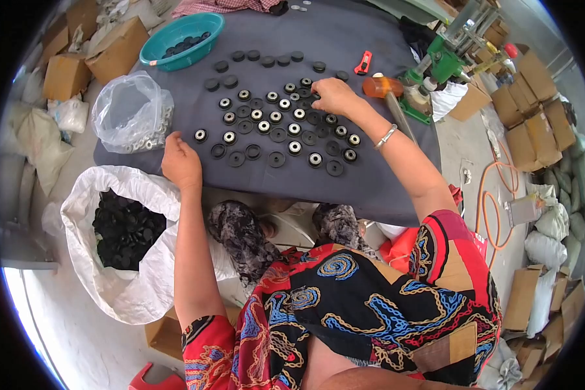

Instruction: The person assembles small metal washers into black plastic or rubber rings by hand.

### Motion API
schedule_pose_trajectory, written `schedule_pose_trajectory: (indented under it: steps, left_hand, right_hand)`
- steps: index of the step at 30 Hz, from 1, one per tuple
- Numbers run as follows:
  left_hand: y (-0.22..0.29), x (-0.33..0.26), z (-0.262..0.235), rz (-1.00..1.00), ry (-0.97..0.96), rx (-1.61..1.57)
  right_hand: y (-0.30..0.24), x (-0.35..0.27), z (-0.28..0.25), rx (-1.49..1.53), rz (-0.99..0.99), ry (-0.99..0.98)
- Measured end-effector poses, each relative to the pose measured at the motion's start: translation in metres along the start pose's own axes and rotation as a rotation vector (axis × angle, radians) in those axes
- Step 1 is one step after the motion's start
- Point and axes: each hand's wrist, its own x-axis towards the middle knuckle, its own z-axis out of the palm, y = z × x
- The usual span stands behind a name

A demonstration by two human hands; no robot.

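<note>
Several round black plastic wheels (pixel 276 159) lie in loose rows on the dark grey table, and many carry a shiny metal bearing (pixel 294 148) in the middle. My right hand (pixel 337 97) is over the far right of these rows, fingers bent down and together at a wheel; what is between the fingertips is hidden. My left hand (pixel 181 161) is at the table's near left edge, its fingers curled and mostly out of sight. Next to it stands a clear plastic bag (pixel 127 114) with metal bearings in its bottom.
A teal basin (pixel 183 40) of black parts stands at the far left. An orange-headed mallet (pixel 382 88), a red utility knife (pixel 364 62) and a green hand press (pixel 429 84) are at the right. A white sack (pixel 88 260) of black parts stands by the table's left front.
</note>
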Motion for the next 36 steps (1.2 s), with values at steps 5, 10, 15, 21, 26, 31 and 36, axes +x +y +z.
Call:
schedule_pose_trajectory:
  steps: [5,10,15,21,26,31,36]
  left_hand:
    - [0.001,0.000,-0.002,0.026,0.024,-0.027]
    - [0.001,0.001,-0.001,0.050,0.049,-0.041]
    - [-0.001,0.001,0.001,0.031,0.040,-0.050]
    - [-0.003,0.001,0.000,0.025,0.040,-0.031]
    - [-0.001,0.001,0.000,0.003,0.022,-0.039]
    - [-0.001,0.001,-0.001,0.019,0.027,-0.048]
    - [-0.003,0.001,-0.001,0.004,0.020,-0.027]
  right_hand:
    - [0.012,0.001,0.002,-0.012,-0.014,-0.035]
    - [0.010,-0.002,0.002,0.648,0.194,0.005]
    - [0.025,-0.002,0.020,0.219,-0.027,0.172]
    - [0.018,-0.001,0.011,0.063,0.016,0.160]
    - [0.022,-0.002,0.008,0.081,-0.006,0.181]
    - [0.004,-0.009,0.000,0.259,0.023,0.153]
    - [0.003,-0.011,0.006,0.200,-0.017,0.254]
